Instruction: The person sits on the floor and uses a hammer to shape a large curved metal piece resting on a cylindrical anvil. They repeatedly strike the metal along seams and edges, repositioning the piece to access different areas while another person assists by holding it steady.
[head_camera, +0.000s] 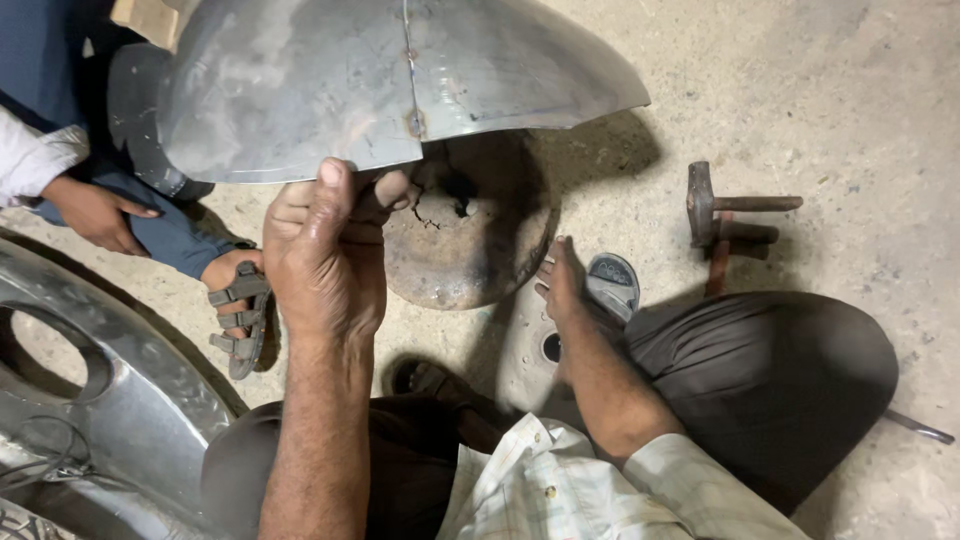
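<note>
Your left hand (325, 250) clenched the lower rim of the curved sheet-metal panel (390, 80), held at twelve o'clock above the rusty cracked anvil disc (470, 240). A welded seam looked finished; shaping appeared unfinished. Your right hand (562, 285) rested released at three o'clock. Hammers (735, 215) lay untouched beyond.

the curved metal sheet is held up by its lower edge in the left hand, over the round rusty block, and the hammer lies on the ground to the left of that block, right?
Not quite. In the head view, the hammer lies to the right of the round rusty block, not left. The rest holds: the left hand grips the lower edge of the curved metal sheet above the block.
</note>
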